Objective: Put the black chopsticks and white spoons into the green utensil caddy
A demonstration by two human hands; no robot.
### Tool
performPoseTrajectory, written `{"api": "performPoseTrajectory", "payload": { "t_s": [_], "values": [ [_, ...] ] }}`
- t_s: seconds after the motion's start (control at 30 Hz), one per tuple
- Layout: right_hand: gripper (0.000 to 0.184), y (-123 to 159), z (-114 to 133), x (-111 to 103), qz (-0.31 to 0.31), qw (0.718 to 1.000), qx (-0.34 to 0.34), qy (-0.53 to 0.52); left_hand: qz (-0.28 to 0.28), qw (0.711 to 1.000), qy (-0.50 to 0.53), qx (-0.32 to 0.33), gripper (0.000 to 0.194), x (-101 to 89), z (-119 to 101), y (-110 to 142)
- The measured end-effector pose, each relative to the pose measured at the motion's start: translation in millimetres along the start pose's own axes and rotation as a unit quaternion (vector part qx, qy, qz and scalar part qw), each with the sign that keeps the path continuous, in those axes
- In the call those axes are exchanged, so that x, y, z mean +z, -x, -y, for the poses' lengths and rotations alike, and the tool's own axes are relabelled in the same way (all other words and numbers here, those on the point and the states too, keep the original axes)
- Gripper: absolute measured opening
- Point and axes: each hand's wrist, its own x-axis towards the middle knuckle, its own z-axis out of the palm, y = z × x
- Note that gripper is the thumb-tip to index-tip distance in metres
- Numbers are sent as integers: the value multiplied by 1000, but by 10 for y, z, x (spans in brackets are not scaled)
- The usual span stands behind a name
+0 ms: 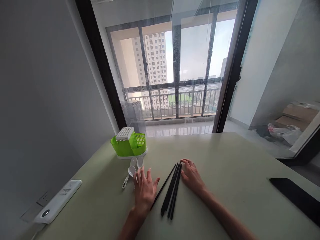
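The person's left hand (145, 191) is palm down on the near side of the spoons (132, 171), fingers spread and the thumb well out towards the chopsticks (170, 189); whether a fingertip touches a spoon cannot be told. The right hand (192, 175) is on the other side of the chopsticks, its fingers loosely bent with a gap to the thumb, and nothing shows in its grasp. Its fingertips are at the far ends of the sticks (contact there is too fine to make out).

The chopsticks, all black, lie on the table (212, 200) between the hands, gathered at the far end and fanning out at the near one; the leftmost slants away, its near end beside the left wrist. Three white spoons lie together just in front of the green rack (123, 148). A white device (60, 201) lies by the wall at the left.
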Motion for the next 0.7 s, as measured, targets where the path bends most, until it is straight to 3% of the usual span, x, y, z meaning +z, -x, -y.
{"api": "performPoseTrajectory", "payload": {
  "t_s": [0.1, 0.2, 0.33, 0.5, 0.7],
  "values": [
    [47, 1, -1, 13, -2, 1000, 2, -3, 51, 998, -34, -1, 58, -5, 259, 73],
    [46, 2, -1, 16, 1, 1000, 2, -6, 98, 993, -60, -5, 52, -19, 448, 201],
    [45, -1, 10, 3, 3, 1000, 0, -8, 73, 993, -90, -31, 51, -22, 653, 300],
    [43, -5, 38, -20, 8, 1000, -1, -12, 18, 990, -127, -65, 56, 16, 831, 225],
    [42, -15, 35, -31, 12, 1000, 0, -12, 65, 990, -111, -52, 59, -35, 859, -44]
  ]
}}
